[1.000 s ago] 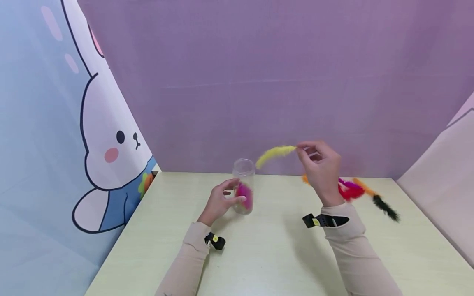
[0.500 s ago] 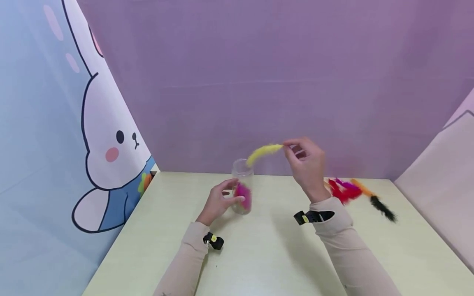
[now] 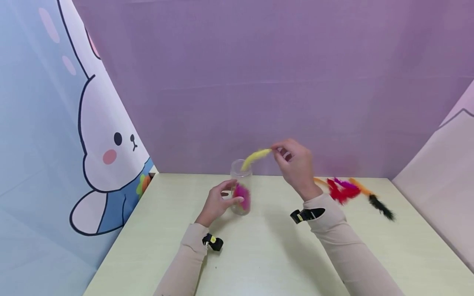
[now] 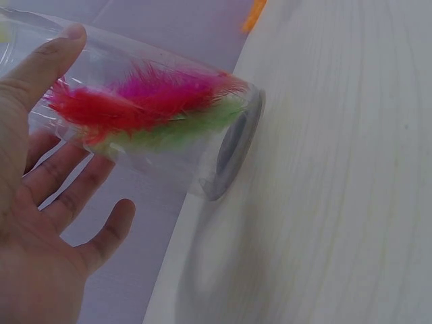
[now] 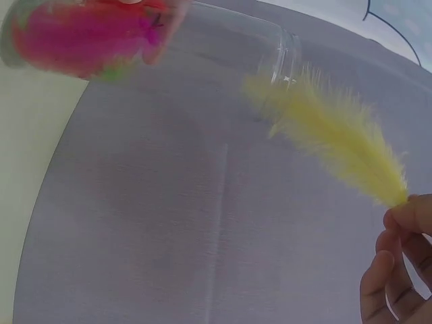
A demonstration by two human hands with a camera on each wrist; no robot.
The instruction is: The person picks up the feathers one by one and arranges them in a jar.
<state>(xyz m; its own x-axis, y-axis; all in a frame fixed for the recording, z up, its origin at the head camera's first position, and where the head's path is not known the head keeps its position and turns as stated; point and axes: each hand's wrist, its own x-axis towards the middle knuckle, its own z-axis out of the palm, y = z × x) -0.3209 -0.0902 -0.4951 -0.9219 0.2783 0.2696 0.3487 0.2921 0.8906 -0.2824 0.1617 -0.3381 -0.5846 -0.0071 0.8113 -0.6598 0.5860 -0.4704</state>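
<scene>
A clear jar (image 3: 241, 172) stands upright on the table, and my left hand (image 3: 218, 201) grips its side with thumb and fingers. Inside it lie a red feather (image 4: 101, 111), a magenta feather (image 4: 162, 81) and a green feather (image 4: 175, 131), bunched low toward the base. Thumb and fingertips of my right hand (image 3: 296, 166) pinch a yellow feather (image 5: 344, 138) by one end, up and to the right of the jar. The feather's free tip dips into the jar's mouth. The other fingers of that hand are curled.
On the table (image 3: 252, 259), right of the jar, lie a red feather (image 3: 338, 193), a purple feather (image 3: 344, 183), an orange feather (image 3: 360, 187) and a black feather (image 3: 381, 207). Another orange one is partly behind the right wrist. A purple backdrop (image 3: 296, 82) rises behind the table.
My right hand has moved left with the yellow feather, bringing its tip from beside the jar into the mouth. The left hand has kept its grip on the jar.
</scene>
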